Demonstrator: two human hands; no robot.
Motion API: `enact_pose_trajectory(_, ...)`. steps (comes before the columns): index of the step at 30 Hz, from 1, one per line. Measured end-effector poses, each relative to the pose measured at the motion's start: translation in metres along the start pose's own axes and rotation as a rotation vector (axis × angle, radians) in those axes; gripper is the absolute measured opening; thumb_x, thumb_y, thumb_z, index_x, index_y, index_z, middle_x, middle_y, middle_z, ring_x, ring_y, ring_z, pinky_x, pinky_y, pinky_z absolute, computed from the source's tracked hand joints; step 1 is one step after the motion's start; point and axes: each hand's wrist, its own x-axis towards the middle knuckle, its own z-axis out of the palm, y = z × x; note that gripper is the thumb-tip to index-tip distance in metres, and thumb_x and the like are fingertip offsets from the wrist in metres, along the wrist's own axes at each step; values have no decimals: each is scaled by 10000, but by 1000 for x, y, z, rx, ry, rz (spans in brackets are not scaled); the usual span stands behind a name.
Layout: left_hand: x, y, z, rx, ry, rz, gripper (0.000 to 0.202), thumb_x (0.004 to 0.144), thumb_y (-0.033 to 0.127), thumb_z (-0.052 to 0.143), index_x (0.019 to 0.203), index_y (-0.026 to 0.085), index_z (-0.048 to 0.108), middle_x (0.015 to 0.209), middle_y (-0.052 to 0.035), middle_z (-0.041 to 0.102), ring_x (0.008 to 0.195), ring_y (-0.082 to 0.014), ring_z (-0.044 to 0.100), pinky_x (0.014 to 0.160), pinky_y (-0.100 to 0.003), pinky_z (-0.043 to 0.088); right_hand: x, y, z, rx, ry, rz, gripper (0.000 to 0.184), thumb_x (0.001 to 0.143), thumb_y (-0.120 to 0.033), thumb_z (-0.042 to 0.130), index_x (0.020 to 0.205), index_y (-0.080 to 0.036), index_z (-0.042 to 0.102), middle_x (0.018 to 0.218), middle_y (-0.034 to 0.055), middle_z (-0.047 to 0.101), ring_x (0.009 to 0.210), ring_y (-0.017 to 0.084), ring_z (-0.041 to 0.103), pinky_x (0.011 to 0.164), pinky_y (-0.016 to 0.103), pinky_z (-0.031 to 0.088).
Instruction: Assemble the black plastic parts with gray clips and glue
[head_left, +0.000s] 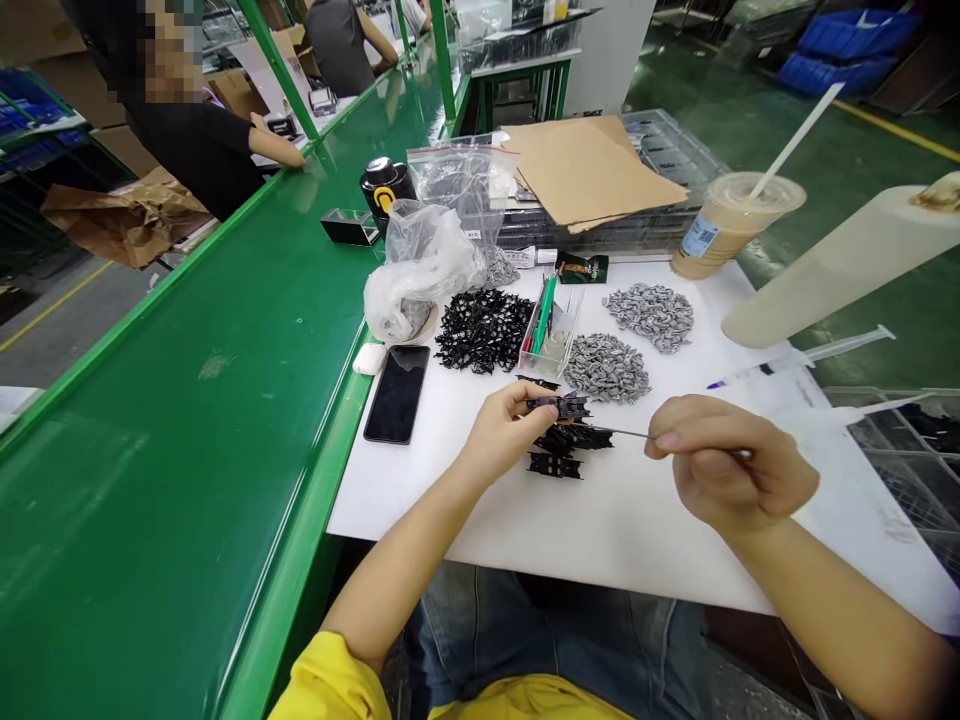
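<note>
My left hand (510,428) pinches a small black plastic part (568,406) above the white table. In my right hand (727,458) is a thin metal rod (626,433), pointing left; its tip ends near the black parts, and I cannot tell whether it touches them. Beneath my left hand lies a cluster of similar black plastic parts (555,466). Beyond the hands are a heap of tiny black pieces (484,332) and two heaps of small grey pieces (607,370). A clear box (553,350) with slim tools stands between them.
A phone (396,395) and a white case (369,358) lie at the table's left edge, beside a green conveyor (187,420). Plastic bags (427,260), a black jar (386,185) and cardboard sheets (592,165) sit behind. Rightward are a drink cup (731,225), a whitish roll (832,265) and syringes (810,358).
</note>
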Motion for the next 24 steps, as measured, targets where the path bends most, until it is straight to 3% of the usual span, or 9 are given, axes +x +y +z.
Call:
enact_pose_trajectory(3,0,1,1,-16,-5,-12,108,761,182,583,862,146,600,734,-16,670,743,-150,618,765,-281,445,0,2,2,15,-9,-127,192,917,-294,461,903,-242,646,621,23,618,501,158,547,449,316,430)
enact_pose_trajectory(8,-1,1,1,-16,-6,-4,104,763,187,585,857,147,599,740,-21,678,746,-156,623,775,-292,449,5,2,6,45,3,-185,205,903,-193,464,991,-212,648,654,26,626,531,154,549,452,303,425)
enact_pose_trajectory(19,1,-2,-1,73,-1,27,153,767,227,573,896,156,615,787,-28,683,746,-157,614,720,-282,435,6,1,5,136,15,-121,206,895,-194,492,979,-223,678,650,19,630,541,153,551,452,304,414)
enact_pose_trajectory(24,-2,0,-1,386,110,165,179,761,230,565,921,190,633,922,-29,687,799,-175,591,700,-297,428,16,-1,6,132,251,2,164,893,-225,522,887,-230,685,618,-2,614,522,135,545,426,276,396)
